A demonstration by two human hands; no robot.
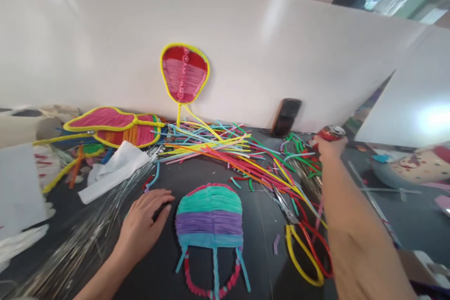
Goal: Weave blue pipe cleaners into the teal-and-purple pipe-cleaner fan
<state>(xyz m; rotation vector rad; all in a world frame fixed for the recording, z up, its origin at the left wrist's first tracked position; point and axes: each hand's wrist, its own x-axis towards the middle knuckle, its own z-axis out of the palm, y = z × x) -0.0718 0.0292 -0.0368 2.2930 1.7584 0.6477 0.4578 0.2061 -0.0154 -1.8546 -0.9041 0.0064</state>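
My right hand (330,146) reaches out to the far right of the dark table and is wrapped round a red drink can (329,132) by the white partition. My left hand (149,213) rests on the tabletop with its fingers loosely bent, the thumb apart and nothing in it. Just right of it lies a rounded piece made of pipe cleaners (210,215), banded in green, purple and blue. A pink twisted loop and blue stems extend from its near end. Scissors (293,222) with one yellow and one red handle lie between this piece and my right forearm.
Loose coloured pipe cleaners (218,147) are heaped along the partition (246,65). A phone (285,117) leans there. A yellow-rimmed pink piece (184,75) stands upright against it; other pink pieces (105,119) lie left, near white paper (117,168) and thin wires (101,222).
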